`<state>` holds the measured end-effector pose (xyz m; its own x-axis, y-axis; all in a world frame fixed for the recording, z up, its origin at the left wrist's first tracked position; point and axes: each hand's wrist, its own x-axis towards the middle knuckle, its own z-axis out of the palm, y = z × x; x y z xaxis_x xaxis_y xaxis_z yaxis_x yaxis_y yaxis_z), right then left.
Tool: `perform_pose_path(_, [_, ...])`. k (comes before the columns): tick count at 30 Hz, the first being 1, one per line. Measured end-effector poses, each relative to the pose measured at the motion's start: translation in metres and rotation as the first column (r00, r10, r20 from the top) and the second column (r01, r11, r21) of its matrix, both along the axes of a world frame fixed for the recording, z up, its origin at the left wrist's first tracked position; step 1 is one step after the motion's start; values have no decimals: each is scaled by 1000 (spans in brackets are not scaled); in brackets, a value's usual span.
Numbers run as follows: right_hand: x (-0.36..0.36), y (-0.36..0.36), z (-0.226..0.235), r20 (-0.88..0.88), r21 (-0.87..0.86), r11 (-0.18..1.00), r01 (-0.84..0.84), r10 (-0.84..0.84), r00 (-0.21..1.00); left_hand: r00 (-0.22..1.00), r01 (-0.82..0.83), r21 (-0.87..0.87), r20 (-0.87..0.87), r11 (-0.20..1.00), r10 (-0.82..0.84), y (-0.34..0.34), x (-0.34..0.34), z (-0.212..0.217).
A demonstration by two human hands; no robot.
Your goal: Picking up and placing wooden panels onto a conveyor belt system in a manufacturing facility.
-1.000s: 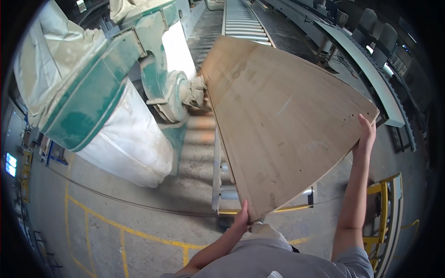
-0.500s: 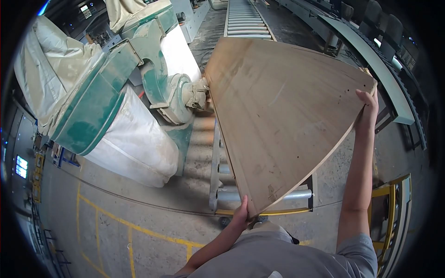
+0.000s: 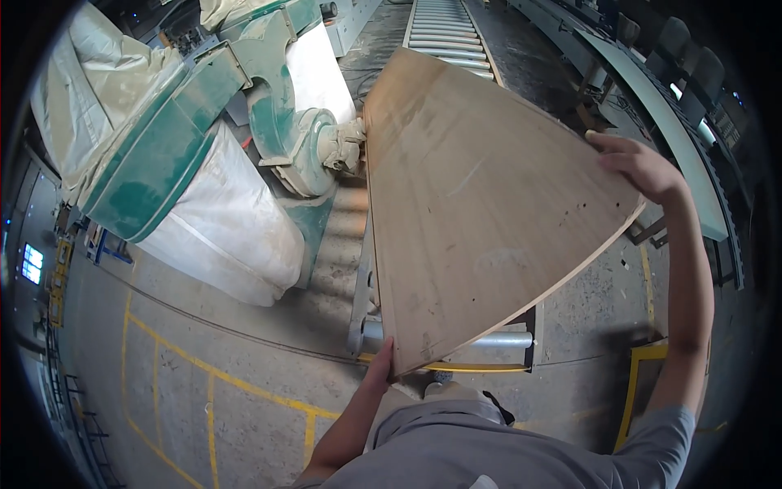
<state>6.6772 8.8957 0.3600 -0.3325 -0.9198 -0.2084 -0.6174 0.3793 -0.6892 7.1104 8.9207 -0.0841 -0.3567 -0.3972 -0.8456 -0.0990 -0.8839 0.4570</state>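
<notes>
A large brown wooden panel [image 3: 489, 212] lies slanted over a roller conveyor, its narrow corner toward me. My left hand [image 3: 380, 368] grips that near corner, thumb along the left edge and the other fingers hidden beneath. My right hand [image 3: 643, 169] is bent over the panel's right edge, fingers on its top face near the far right side. Whether its thumb is under the panel does not show. Small dark holes and pale scuffs mark the wood near the right corner.
A green dust collector [image 3: 151, 183] with white bags [image 3: 232, 228] stands close on the left. Conveyor rollers [image 3: 497, 339] show under the panel, and more rollers [image 3: 446, 37] run away ahead. A long pale table [image 3: 652, 98] is at right, a yellow frame [image 3: 631, 391] near my right arm.
My right hand has shifted from the right corner to farther along the edge, its wrist now arched. The panel and my left hand have moved slightly left in view.
</notes>
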Motion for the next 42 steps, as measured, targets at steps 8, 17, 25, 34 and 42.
perform_pose_path(8, [72,-32,-64,-21,135,986,97,-96,995,995,-67,-8,-69,998,66,-17,46,-66])
perform_pose_path(17, [159,-38,-104,-240,272,917,292,-230,943,986,33,-87,165,996,-18,-41,108,-133])
perform_pose_path(25, [196,-15,-165,-110,186,929,320,-304,946,959,229,-383,247,895,-139,-78,151,-98])
perform_pose_path(34, [233,6,-211,-36,191,923,335,-335,942,962,137,-311,267,941,-52,-82,122,-79])
perform_pose_path(42, [225,24,-237,46,155,946,284,-294,955,773,634,-649,548,420,-320,-35,88,-50])
